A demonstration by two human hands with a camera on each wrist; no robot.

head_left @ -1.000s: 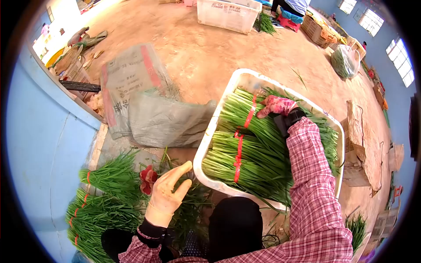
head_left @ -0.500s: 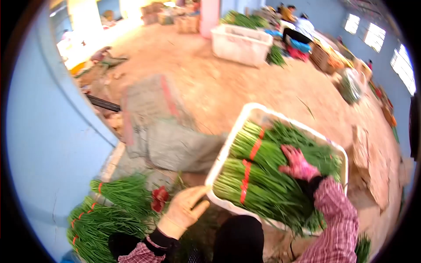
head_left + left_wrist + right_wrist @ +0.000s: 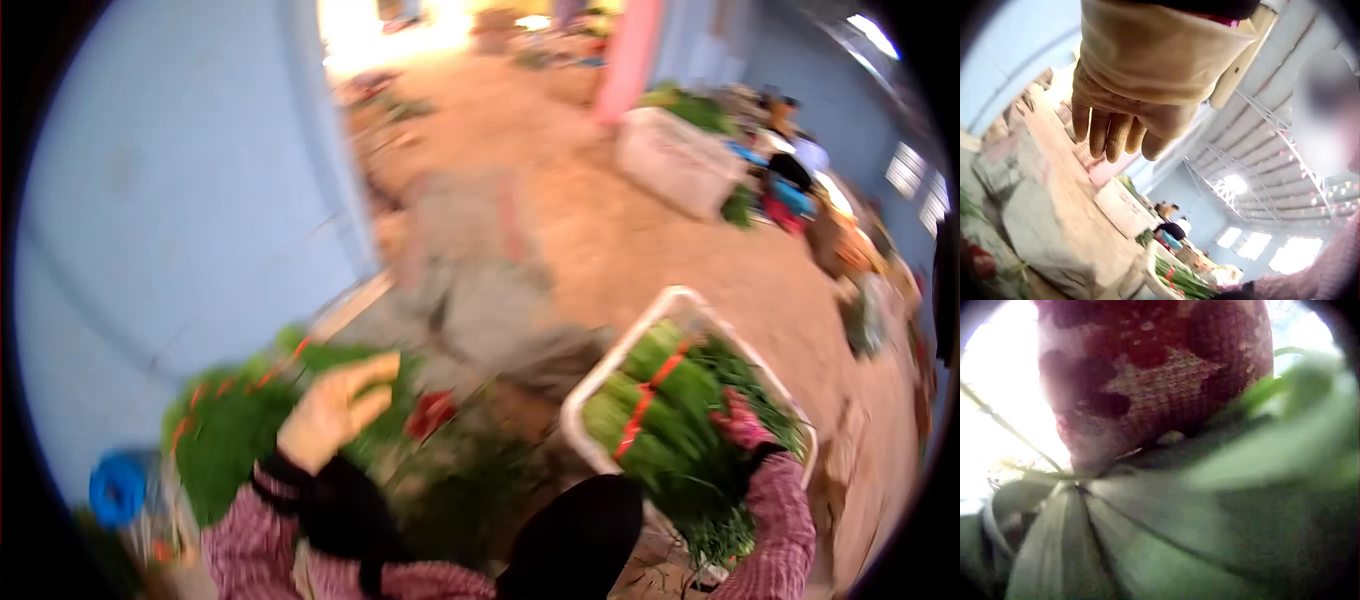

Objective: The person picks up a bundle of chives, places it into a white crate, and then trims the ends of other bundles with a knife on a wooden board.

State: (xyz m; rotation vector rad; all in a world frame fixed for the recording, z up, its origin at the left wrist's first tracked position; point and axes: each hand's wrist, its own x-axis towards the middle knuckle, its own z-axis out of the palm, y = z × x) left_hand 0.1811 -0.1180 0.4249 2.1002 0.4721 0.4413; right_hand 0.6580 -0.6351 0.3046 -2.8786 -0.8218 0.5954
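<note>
In the head view a white crate (image 3: pixel 590 388) holds green leafy bundles (image 3: pixel 690 400) tied with red bands. The right hand (image 3: pixel 742 420), in a red patterned glove, rests on the leaves inside it; the right wrist view shows the glove (image 3: pixel 1154 375) close against blurred green leaves (image 3: pixel 1166 531). My left hand (image 3: pixel 335 410), in a cream glove, is raised over more tied bundles (image 3: pixel 235 430) by the wall. Its fingers (image 3: pixel 1107 134) extend with nothing held in the left wrist view.
A blue wall (image 3: pixel 200 180) stands at the left. Grey sacks (image 3: pixel 480 300) lie on the floor beyond the hands. Farther back are another white crate (image 3: pixel 675 165) and seated people. A red object (image 3: pixel 430 413) lies between the bundles and the near crate.
The head view has swung left, so the crate appears farther right. My left hand has moved away from the crate rim to over the bundles by the wall. The right hand remains on the leaves.
</note>
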